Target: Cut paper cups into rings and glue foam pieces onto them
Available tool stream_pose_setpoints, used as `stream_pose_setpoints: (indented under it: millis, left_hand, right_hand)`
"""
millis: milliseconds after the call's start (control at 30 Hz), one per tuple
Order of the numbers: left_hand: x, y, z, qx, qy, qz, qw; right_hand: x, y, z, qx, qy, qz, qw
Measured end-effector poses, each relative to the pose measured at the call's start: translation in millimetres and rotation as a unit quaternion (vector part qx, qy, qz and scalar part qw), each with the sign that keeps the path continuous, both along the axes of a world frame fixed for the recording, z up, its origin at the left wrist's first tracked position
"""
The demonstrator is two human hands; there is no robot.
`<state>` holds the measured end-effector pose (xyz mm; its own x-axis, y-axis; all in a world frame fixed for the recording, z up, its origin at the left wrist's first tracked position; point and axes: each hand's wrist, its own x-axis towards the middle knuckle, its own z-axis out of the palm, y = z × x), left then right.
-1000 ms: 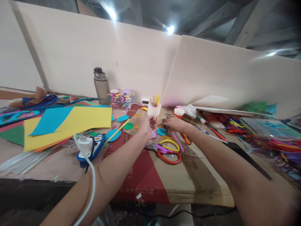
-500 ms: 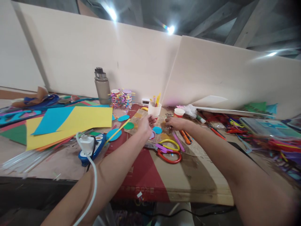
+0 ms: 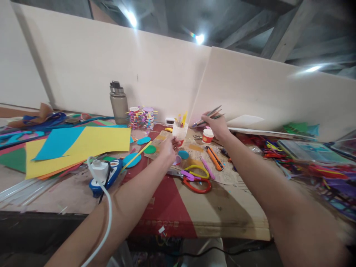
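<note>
My left hand is closed round the lower part of a stack of paper cups, which holds yellow sticks and other thin tools. Raised to its right, my right hand grips several pencils in a bunch, tilted with their ends pointing both ways. A small red-and-white paper cup stands below my right hand. Between my forearms lie scissors with yellow and red handles, a purple strip and an orange utility knife. A blue paper disc lies beside my left hand.
At left are yellow paper sheets, a blue power strip and a white cable crossing my left forearm. A water bottle and two decorated cups stand behind. A clear plastic box sits at right.
My right hand has risen from the cardboard beside the small cup and now holds pencils up. My left hand stays on the cup stack. The view has shifted slightly.
</note>
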<state>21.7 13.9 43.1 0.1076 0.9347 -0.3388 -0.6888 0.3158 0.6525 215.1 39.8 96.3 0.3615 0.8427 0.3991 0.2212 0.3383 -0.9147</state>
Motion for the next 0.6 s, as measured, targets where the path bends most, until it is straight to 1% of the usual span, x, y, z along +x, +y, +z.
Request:
stream_pose_setpoints:
  millis: [67,133,267,367,433,500,600]
  left_hand:
    - [-1,1,-0.4,0.0,-0.001,0.002,1.0]
    - [-1,2,-0.8,-0.002,0.001,-0.001,1.0]
    - [-2,2,-0.3,-0.003,0.006,-0.005,1.0]
    - [-2,1,1.9,-0.011,0.004,-0.005,1.0]
    - [-1,-1,3.1,-0.014,0.0,-0.009,1.0]
    - [-1,-1,3.2,-0.011,-0.006,-0.011,1.0]
    - [0,0,0.7,-0.001,-0.012,-0.009,1.0]
  right_hand:
    - [-14,7,10.7,0.011,0.027,-0.004,1.0]
    - [-27,14,17.8,0.014,0.026,-0.02,0.999]
    - [-49,22,22.8,-0.029,-0.022,-0.029,0.999]
    - [-57,26,21.0,-0.079,-0.089,-0.046,0.992]
    - [-59,30,17.7,-0.111,-0.134,-0.046,0.984]
    - [-59,33,13.0,-0.133,-0.192,-0.035,0.972]
    - [-60,34,4.6,-0.145,-0.287,-0.027,0.946]
